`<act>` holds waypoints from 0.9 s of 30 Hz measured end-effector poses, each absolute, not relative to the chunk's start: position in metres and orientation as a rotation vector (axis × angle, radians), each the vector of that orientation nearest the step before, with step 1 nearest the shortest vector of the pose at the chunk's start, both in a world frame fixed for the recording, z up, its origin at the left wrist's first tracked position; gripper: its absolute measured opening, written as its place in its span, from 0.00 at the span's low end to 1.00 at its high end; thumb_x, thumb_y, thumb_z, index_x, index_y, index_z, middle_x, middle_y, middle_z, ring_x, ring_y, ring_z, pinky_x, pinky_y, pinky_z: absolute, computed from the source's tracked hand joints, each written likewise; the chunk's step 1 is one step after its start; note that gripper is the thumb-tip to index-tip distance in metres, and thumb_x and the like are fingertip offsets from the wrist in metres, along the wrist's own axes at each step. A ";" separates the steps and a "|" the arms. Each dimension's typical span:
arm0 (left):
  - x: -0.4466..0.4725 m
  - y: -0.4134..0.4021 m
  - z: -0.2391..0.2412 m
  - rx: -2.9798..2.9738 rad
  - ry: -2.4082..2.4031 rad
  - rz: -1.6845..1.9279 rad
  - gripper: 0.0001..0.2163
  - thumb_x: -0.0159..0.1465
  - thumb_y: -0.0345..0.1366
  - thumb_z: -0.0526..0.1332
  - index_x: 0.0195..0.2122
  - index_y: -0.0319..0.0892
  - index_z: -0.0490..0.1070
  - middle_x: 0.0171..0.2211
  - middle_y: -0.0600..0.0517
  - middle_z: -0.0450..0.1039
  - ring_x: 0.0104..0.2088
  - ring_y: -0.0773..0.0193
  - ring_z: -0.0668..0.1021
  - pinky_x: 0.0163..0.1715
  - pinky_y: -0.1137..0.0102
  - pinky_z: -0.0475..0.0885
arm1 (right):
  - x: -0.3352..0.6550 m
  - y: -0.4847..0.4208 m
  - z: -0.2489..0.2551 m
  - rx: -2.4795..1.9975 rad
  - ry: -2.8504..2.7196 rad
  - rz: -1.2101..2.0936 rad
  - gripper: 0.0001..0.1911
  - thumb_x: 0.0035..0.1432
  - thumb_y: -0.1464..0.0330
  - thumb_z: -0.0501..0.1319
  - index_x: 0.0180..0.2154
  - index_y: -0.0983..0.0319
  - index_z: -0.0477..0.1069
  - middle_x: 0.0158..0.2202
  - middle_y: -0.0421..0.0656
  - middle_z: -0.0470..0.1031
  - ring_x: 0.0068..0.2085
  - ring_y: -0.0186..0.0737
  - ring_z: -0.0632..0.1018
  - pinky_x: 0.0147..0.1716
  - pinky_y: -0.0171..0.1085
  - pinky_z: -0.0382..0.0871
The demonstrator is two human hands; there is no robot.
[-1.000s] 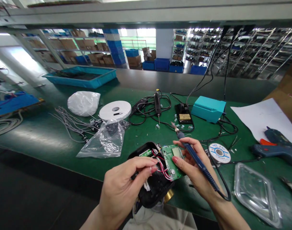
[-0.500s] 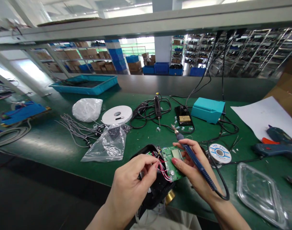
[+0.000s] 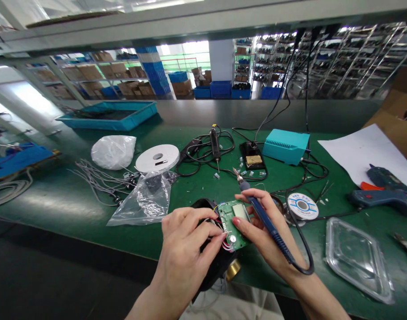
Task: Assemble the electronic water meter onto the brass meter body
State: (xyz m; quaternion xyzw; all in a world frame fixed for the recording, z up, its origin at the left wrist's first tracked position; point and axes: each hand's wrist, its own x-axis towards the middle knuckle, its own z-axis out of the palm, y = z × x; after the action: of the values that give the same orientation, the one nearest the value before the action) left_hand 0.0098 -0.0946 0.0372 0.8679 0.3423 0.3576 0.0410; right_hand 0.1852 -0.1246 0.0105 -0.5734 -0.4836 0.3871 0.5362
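A green circuit board [image 3: 227, 213] with a small grey display is tilted over a black plastic housing [image 3: 211, 271]. My right hand [image 3: 266, 226] grips the board's right side, thumb on its face, and also holds a blue-handled soldering iron [image 3: 266, 222] whose tip points up and away, off the board. At the board's left edge, my left hand [image 3: 188, 242] is closed in a pinch on a thin light wire [image 3: 227, 232]. Red and white wires [image 3: 226, 245] run from the board's lower edge toward the housing. A brass fitting [image 3: 233, 269] sticks out below; my left hand hides much of the housing.
Beyond the hands lie a screwdriver-like tool [image 3: 215, 142], an iron stand [image 3: 253, 155] and a teal soldering station [image 3: 286, 146]. To the right are a solder spool [image 3: 302, 206], a clear plastic lid [image 3: 358, 260] and a glue gun [image 3: 383, 200]. A plastic bag [image 3: 143, 200] is left.
My left hand has shifted right, its fingers now against the board's left edge with the wire. The board and iron stay in my right hand. The whole view has shifted slightly.
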 end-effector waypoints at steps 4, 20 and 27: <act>0.005 -0.092 0.030 2.573 0.869 1.076 0.05 0.62 0.26 0.60 0.32 0.43 0.69 0.38 0.53 0.77 0.40 0.63 0.75 0.42 0.65 0.68 | 0.186 -0.125 0.009 -1.378 -1.199 0.880 0.23 0.52 0.68 0.64 0.49 0.52 0.61 0.49 0.40 0.70 0.35 0.35 0.70 0.35 0.36 0.66; 0.000 -0.088 0.015 2.524 0.803 1.196 0.06 0.62 0.25 0.57 0.33 0.43 0.69 0.36 0.52 0.79 0.37 0.66 0.79 0.37 0.72 0.75 | 0.253 -0.126 0.025 -1.690 -0.995 0.400 0.21 0.61 0.52 0.52 0.52 0.50 0.70 0.31 0.38 0.73 0.28 0.33 0.69 0.27 0.35 0.63; -0.002 -0.087 0.013 2.509 0.820 1.202 0.05 0.63 0.28 0.57 0.33 0.44 0.69 0.35 0.53 0.79 0.36 0.65 0.80 0.35 0.71 0.76 | 0.294 -0.103 0.022 -1.644 -0.859 0.546 0.14 0.55 0.61 0.58 0.36 0.63 0.76 0.20 0.40 0.71 0.21 0.32 0.66 0.18 0.32 0.57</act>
State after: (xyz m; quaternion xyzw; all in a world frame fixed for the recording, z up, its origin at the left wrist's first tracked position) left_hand -0.0021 -0.0868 0.0127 0.8588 0.2806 0.4115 0.1200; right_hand 0.2944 -0.1027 0.0217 -0.6997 -0.3655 0.2324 0.5681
